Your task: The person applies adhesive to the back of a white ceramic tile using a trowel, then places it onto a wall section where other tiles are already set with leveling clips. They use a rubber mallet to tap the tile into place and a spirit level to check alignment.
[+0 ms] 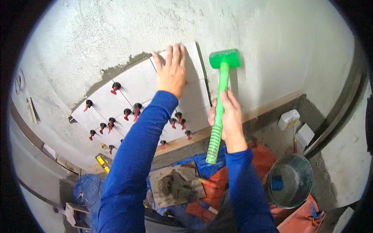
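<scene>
My left hand [171,73] lies flat with fingers stretched on a white wall tile [193,64] in the upper row, near its top edge. My right hand [230,116] is wrapped round the handle of a green rubber mallet [225,59]. The mallet's head points up, just right of the tile's edge, over bare plaster. White tiles [142,83] cover this part of the wall, with grey mortar showing along their upper edge. Several black and red tile levelling clips [115,87] stick out at the joints. My left arm hides some of the tiles.
A wooden batten [268,108] runs under the tiles. Below lies a board with mortar [159,194] on blue and orange sheeting. A dark bucket [305,174] stands at right, near a white container [288,119]. A yellow spirit level [102,163] leans at lower left.
</scene>
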A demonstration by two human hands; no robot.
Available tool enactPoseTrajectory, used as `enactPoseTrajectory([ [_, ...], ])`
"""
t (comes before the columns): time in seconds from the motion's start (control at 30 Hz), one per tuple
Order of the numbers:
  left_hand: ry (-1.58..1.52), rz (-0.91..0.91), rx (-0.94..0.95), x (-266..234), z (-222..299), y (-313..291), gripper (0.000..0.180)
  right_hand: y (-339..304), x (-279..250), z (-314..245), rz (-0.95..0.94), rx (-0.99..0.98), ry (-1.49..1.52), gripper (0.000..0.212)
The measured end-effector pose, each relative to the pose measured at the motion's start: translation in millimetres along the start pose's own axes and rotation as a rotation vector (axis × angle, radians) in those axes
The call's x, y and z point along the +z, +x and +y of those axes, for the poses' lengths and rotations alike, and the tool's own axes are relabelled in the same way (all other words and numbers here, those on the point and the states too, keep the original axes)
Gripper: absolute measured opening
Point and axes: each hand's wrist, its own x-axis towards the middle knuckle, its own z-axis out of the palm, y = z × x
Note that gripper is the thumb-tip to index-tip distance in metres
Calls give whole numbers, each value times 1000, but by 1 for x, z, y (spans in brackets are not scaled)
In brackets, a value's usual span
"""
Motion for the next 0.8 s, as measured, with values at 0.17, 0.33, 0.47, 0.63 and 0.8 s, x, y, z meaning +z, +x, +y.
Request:
enactPoseTrajectory([
  [0.17,-72,61,-17,6,-1,5,116,5,-16,13,-90,66,82,23],
  [0.33,-139,55,-14,6,-3,8,112,6,-18,11,-133,102,35,23],
  [0.47,-148,66,-9,6,-4,7,110,3,-20,14,-107,116,87,20],
  [0.63,-113,44,-10,6,-5,7,113,2,-25,11,-119,132,25,20],
  [0.8,-142,-20,-12,1,-10,5,127,1,-20,29,-17,-118,-438,44],
])
